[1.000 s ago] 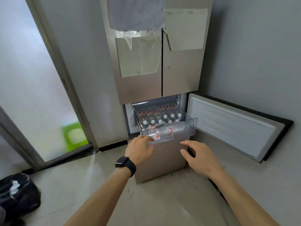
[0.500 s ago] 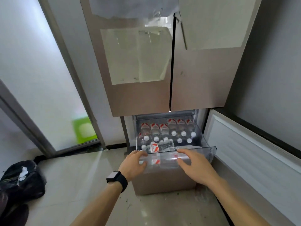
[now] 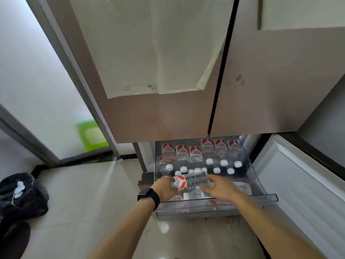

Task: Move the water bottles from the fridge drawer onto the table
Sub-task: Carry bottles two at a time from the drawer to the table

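Head view looks down at an open fridge drawer point(image 3: 268, 198) of clear plastic, pulled out under the two closed upper doors point(image 3: 186, 113). Many water bottles point(image 3: 207, 152) with red and white labels and white caps stand or lean in rows at the back of the drawer. One bottle point(image 3: 188, 182) lies across the front part, its label toward the left. The left hand point(image 3: 164, 187) is closed around the label end of this bottle. The right hand point(image 3: 218, 187) has its fingers curled over the other end of the same bottle, so the two hands are apart, one at each end. If the bottle is lifted or rests on other bottles below, I cannot tell. More bottles are seen dimly through the front wall of the drawer. A black watch point(image 3: 148, 196) is on the left wrist. The lower fridge door point(image 3: 298, 184) is swung open at the right side. On the pale tiled floor point(image 3: 84, 202) at the left lies a black bag point(image 3: 20, 195). Behind it is a frosted glass door point(image 3: 37, 90) with a green shape point(image 3: 92, 135) showing through.
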`<control>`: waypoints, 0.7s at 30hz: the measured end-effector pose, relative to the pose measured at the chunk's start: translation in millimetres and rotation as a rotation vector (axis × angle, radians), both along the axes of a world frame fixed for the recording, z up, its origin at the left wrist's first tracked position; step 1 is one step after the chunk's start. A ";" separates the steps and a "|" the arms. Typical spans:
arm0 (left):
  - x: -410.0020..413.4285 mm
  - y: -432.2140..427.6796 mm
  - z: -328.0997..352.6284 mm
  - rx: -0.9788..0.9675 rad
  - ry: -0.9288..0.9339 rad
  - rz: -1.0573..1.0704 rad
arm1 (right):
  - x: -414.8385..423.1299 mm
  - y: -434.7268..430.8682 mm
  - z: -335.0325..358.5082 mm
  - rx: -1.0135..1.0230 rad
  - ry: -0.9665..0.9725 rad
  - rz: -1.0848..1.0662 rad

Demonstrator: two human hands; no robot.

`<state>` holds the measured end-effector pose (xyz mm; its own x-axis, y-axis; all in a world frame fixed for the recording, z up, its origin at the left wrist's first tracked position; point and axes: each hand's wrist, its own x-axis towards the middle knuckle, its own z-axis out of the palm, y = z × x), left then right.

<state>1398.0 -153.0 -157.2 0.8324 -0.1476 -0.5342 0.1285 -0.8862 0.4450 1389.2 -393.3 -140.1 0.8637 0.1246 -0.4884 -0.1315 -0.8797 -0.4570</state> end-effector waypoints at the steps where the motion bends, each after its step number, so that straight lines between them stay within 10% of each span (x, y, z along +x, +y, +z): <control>1: 8.4 -3.4 -5.2 0.020 0.037 -0.033 | 8.0 1.0 -6.1 -0.018 0.069 0.018; 12: 27.3 -18.2 -55.5 0.246 0.286 -0.279 | 50.6 -6.5 -32.5 0.007 0.446 0.176; 21: 32.2 -34.8 -37.0 0.397 0.233 -0.476 | 34.1 -23.7 -40.3 -0.008 0.170 0.265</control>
